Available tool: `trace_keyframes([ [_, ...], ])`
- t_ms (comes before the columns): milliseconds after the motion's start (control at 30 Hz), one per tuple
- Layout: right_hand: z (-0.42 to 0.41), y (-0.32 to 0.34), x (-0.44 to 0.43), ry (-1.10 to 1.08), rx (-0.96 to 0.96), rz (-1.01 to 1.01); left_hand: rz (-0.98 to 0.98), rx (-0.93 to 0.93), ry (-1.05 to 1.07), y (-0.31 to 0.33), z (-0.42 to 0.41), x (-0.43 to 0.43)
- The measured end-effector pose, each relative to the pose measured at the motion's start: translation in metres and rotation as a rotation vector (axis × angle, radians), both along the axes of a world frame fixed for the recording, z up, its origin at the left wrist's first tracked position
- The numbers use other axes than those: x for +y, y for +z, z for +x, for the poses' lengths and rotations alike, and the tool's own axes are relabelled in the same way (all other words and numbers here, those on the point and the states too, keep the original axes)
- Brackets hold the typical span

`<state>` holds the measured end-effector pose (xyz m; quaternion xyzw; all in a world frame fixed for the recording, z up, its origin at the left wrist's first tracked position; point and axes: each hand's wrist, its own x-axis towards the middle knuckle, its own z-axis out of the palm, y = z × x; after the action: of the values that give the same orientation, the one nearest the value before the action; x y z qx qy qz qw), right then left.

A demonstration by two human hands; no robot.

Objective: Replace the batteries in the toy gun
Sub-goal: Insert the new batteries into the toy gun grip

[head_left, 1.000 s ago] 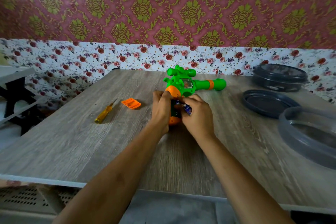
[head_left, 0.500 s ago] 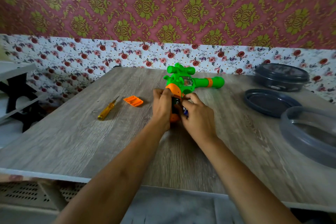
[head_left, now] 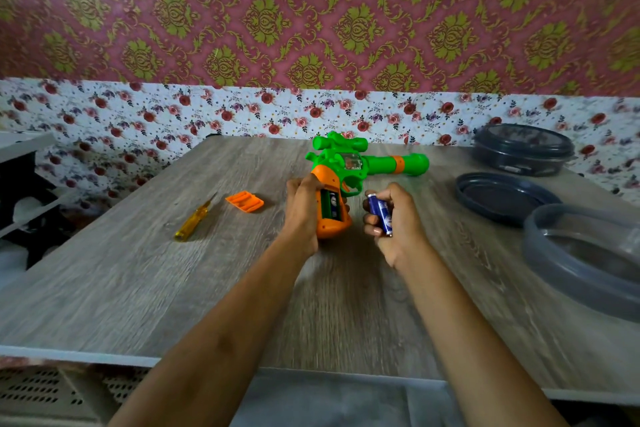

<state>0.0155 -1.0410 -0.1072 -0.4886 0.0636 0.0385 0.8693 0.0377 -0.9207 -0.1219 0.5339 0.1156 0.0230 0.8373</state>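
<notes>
The print on the blue battery [head_left: 380,214] is too blurred to read. The right hand [head_left: 398,222] pinches it upright with curled fingers, just beside the toy gun [head_left: 349,163] (green plastic body, orange grip) on the wood-grain table [head_left: 138,288]. The left hand [head_left: 302,210] grips the handle, whose open compartment shows another battery [head_left: 333,206]. A ribbed orange cover [head_left: 244,201] and a yellow screwdriver [head_left: 194,224] lie to the left

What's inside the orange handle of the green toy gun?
One dark cylindrical battery shows inside. The left hand wraps the orange plastic handle, hiding whatever lies beside it.
</notes>
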Motion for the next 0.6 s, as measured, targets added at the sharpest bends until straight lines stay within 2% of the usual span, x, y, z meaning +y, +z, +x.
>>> trace_keyframes([
  [367,-0.006,0.0044,-0.0009,0.045,0.079,0.185,0.013,-0.015,0.006,-0.0037,0.0041,0.0021],
  [600,-0.0052,0.0067,0.0028,0.153,-0.003,0.273,0.101,-0.005,0.052,-0.0067,0.0074,0.0005],
])
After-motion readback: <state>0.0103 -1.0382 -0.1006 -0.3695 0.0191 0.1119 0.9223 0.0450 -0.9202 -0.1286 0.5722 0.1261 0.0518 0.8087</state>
